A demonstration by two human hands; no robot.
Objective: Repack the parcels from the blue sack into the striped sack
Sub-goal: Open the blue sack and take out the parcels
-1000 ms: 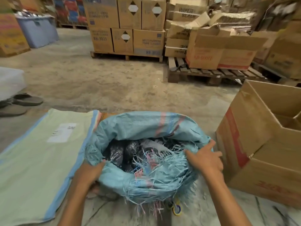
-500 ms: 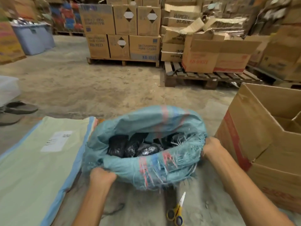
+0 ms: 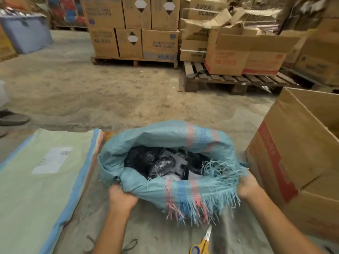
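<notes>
The blue woven sack (image 3: 165, 136) stands open on the floor in front of me, its frayed rim rolled down. Inside lie several black plastic-wrapped parcels (image 3: 145, 162). My left hand (image 3: 121, 197) grips the rim at the near left. My right hand (image 3: 246, 186) grips the frayed rim at the near right. The striped sack (image 3: 34, 189), pale green with blue and red edge stripes and a white label, lies flat on the floor to the left of the blue sack.
A large open cardboard box (image 3: 297, 156) stands close on the right. Scissors (image 3: 202, 243) with yellow and blue handles lie on the floor near my right forearm. Pallets of stacked cartons (image 3: 134, 30) fill the back. A sandal (image 3: 12, 119) is at the far left.
The sack's rim has been folded further down and outward, exposing more parcels. Both hands slid lower along the rim, the right one outward to the sack's right side.
</notes>
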